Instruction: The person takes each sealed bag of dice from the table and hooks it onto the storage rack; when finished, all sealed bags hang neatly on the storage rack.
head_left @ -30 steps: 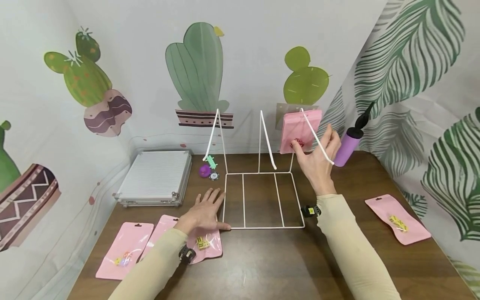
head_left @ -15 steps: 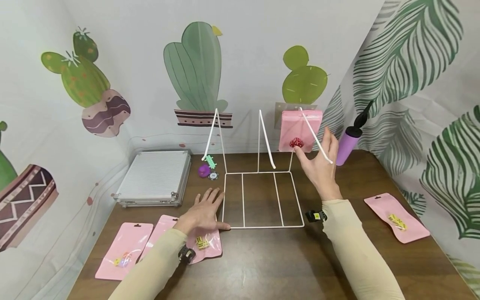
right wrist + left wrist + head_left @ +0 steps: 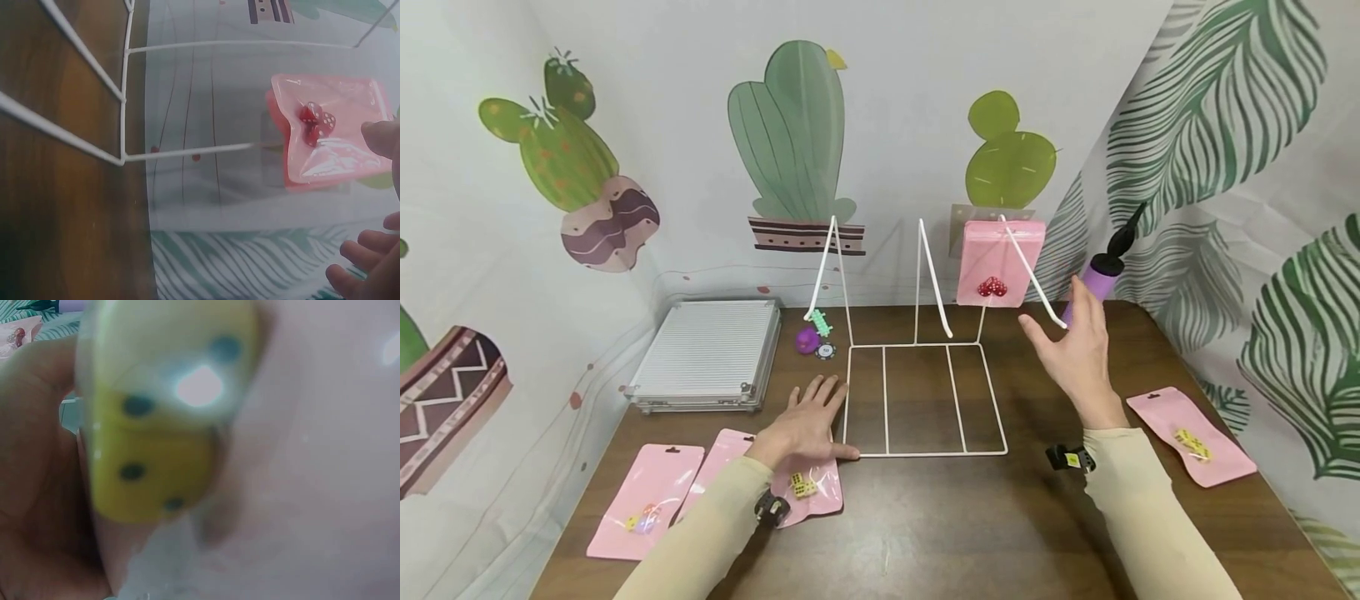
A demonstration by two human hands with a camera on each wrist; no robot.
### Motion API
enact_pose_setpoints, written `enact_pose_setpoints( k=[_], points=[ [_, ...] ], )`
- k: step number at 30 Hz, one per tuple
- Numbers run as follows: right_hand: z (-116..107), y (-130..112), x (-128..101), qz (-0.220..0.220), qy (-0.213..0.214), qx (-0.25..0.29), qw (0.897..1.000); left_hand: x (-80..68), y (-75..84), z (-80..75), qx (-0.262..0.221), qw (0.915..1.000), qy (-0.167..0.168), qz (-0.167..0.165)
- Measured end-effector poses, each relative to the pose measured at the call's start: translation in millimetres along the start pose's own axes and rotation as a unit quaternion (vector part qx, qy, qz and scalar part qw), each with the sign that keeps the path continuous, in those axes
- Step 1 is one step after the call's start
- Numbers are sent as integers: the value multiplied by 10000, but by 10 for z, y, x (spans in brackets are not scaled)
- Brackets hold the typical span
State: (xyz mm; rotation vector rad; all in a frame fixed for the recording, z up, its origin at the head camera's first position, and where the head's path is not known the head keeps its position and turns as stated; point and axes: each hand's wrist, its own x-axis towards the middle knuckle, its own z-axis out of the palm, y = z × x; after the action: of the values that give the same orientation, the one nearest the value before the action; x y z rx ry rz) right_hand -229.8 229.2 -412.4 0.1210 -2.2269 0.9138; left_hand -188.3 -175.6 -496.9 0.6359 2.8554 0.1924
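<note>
Hung pouch (image 3: 998,262), pink, with red dice (image 3: 992,287) inside, hangs on the right-hand hook (image 3: 1033,275) of the white wire rack (image 3: 925,400), at the back of the table (image 3: 925,533). Its long axis is vertical, the dice sagged to the bottom edge. In the right wrist view the pouch (image 3: 328,140) lies clear of the fingertips (image 3: 381,137), not touched.

Right hand (image 3: 1075,354): fingers straight and spread, holding nothing, raised just right of and below the hook tip. The pouch lies up and to its left, near but apart. This hand is much the nearer of the two.

Left hand (image 3: 808,421): flat, fingers extended, pressing on a pouch of yellow dice (image 3: 805,487) beside the rack's front-left corner. The left wrist view shows only a blurred yellow die (image 3: 165,412) up close.

Around: two more pink pouches front left (image 3: 647,500), one at the right edge (image 3: 1195,437), a purple pump (image 3: 1101,279) behind the right hand, a silver case (image 3: 711,354) back left.
</note>
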Motion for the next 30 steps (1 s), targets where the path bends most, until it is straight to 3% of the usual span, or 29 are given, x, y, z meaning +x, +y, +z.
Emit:
enact_pose_setpoints(
  k=[18, 30],
  points=[
    [-431, 157, -177, -88, -80, -203, 9997, -6, 6, 20, -13, 10000, 35, 0],
    [-651, 270, -261, 227, -271, -335, 9988, -1, 0, 17, 3, 10000, 45, 23]
  ],
)
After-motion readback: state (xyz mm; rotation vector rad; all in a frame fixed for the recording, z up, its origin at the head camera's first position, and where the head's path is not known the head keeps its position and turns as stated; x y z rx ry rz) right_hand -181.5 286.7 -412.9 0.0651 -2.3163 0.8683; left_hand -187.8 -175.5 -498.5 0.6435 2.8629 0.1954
